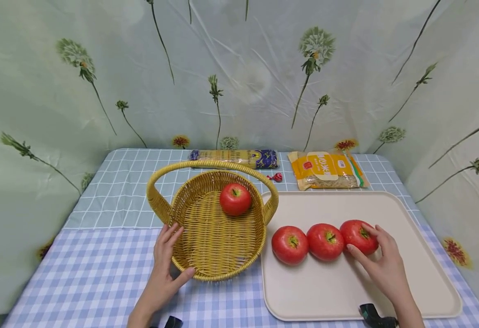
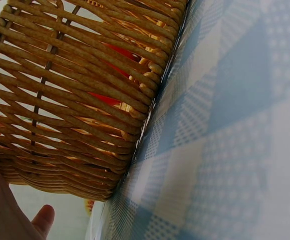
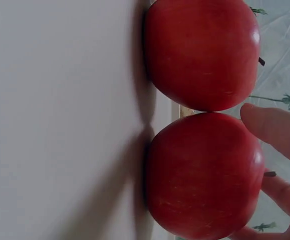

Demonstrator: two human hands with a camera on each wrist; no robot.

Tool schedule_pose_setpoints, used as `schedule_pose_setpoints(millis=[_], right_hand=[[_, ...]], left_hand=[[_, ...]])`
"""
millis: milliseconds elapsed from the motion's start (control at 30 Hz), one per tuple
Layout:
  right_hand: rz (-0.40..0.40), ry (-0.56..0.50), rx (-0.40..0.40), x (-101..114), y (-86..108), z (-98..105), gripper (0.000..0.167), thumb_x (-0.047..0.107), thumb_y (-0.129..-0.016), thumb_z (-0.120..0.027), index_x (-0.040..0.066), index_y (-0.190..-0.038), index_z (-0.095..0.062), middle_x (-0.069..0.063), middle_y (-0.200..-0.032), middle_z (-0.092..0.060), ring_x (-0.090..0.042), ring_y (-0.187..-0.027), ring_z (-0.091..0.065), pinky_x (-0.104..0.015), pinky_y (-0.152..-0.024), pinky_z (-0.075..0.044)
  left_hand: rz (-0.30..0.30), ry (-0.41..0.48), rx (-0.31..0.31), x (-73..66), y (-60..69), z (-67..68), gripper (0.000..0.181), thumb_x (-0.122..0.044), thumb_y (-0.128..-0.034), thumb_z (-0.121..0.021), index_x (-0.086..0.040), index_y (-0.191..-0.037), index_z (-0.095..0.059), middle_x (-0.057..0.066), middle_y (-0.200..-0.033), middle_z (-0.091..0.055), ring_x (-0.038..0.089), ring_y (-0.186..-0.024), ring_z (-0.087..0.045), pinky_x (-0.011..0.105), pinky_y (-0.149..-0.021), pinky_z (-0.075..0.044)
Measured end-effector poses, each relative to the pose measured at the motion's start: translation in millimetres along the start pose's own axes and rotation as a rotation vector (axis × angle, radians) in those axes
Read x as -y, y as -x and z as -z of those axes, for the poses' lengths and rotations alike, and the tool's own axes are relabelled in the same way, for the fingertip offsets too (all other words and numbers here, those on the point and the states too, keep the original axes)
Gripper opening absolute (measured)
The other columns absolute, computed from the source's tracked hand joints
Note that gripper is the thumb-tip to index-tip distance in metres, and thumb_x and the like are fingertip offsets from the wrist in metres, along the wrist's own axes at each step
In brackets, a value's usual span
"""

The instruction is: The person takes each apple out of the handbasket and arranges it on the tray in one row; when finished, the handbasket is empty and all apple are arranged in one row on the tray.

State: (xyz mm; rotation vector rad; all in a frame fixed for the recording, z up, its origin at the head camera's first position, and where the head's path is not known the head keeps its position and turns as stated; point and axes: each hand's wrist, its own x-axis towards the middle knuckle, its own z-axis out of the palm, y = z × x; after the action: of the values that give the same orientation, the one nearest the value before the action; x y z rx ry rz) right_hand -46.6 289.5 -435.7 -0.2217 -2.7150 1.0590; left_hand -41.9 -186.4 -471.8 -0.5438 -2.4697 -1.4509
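Note:
A yellow wicker basket (image 1: 214,255) with a tall handle stands left of the tray, one red apple (image 1: 235,199) inside it. My left hand (image 1: 166,264) rests against the basket's near left side, fingers and thumb spread along the rim; the left wrist view shows the woven wall (image 2: 75,100) close up. On the beige tray, three red apples sit in a row: the left apple (image 1: 290,246), the middle apple (image 1: 325,242) and the right apple (image 1: 356,236). My right hand (image 1: 383,264) holds the right apple between thumb and fingers; it still touches the tray beside the middle apple.
The tray (image 1: 325,296) covers the table's right side. Behind it lies a yellow grain packet (image 1: 325,171). A long blue-and-yellow packet (image 1: 239,158) lies behind the basket, with a small red wrapped candy (image 1: 276,177) nearby. Checked cloth (image 1: 87,269) covers the table.

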Motion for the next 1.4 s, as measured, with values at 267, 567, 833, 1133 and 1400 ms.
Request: schedule_pose_setpoints(millis=[267, 567, 833, 1133, 1400], right_hand=[[0.071, 0.003, -0.206, 15.5, 3.3, -1.8, 0.048, 0.007, -0.078, -0.076, -0.002, -0.122, -0.059, -0.027, -0.136, -0.041, -0.043, -0.128, -0.033, -0.068, -0.091, -0.031], [0.401, -0.133, -0.429, 57.0, 6.0, -19.4, 0.033, -0.004, -0.072, -0.077, -0.002, -0.104, -0.069, -0.017, -0.111, -0.065, -0.005, -0.111, -0.052, -0.015, -0.094, -0.035], [0.676, -0.339, -0.334, 116.3, 4.0, -43.2, 0.026, 0.018, -0.086, -0.071, -0.004, -0.099, -0.069, -0.017, -0.101, -0.068, -0.012, -0.101, -0.061, -0.019, -0.090, -0.042], [0.924, -0.456, -0.123, 168.3, 4.7, -75.3, 0.027, 0.027, -0.092, -0.064, 0.002, -0.100, -0.069, -0.009, -0.097, -0.069, -0.022, -0.091, -0.065, -0.025, -0.087, -0.047], [0.888, -0.342, 0.081, 205.6, -5.6, -98.5, 0.032, 0.028, -0.089, -0.067, 0.011, -0.117, -0.065, -0.004, -0.118, -0.062, -0.016, -0.111, -0.057, -0.031, -0.093, -0.044]], left_hand=[[0.002, -0.008, 0.000, -0.8, 0.0, -0.2, 0.087, -0.010, -0.0750, -0.074, -0.005, -0.148, -0.027, 0.013, -0.154, -0.014, 0.032, -0.141, 0.009, 0.070, -0.099, -0.002], [-0.001, -0.014, -0.003, -1.4, -0.1, -0.9, 0.087, -0.011, -0.0748, -0.074, -0.005, -0.148, -0.027, 0.014, -0.154, -0.014, 0.032, -0.141, 0.009, 0.070, -0.099, -0.003], [0.001, -0.026, -0.004, -2.0, -0.4, -1.0, 0.087, -0.012, -0.0752, -0.074, -0.006, -0.148, -0.028, 0.013, -0.153, -0.014, 0.032, -0.141, 0.009, 0.071, -0.098, -0.004], [0.003, -0.022, -0.006, -1.8, 0.5, -0.7, 0.087, -0.012, -0.0751, -0.074, -0.006, -0.148, -0.028, 0.013, -0.154, -0.014, 0.032, -0.141, 0.009, 0.071, -0.098, -0.003], [0.000, -0.035, -0.008, -2.3, -0.3, -0.2, 0.087, -0.012, -0.0750, -0.074, -0.006, -0.148, -0.027, 0.012, -0.154, -0.014, 0.032, -0.141, 0.008, 0.070, -0.100, -0.003]])
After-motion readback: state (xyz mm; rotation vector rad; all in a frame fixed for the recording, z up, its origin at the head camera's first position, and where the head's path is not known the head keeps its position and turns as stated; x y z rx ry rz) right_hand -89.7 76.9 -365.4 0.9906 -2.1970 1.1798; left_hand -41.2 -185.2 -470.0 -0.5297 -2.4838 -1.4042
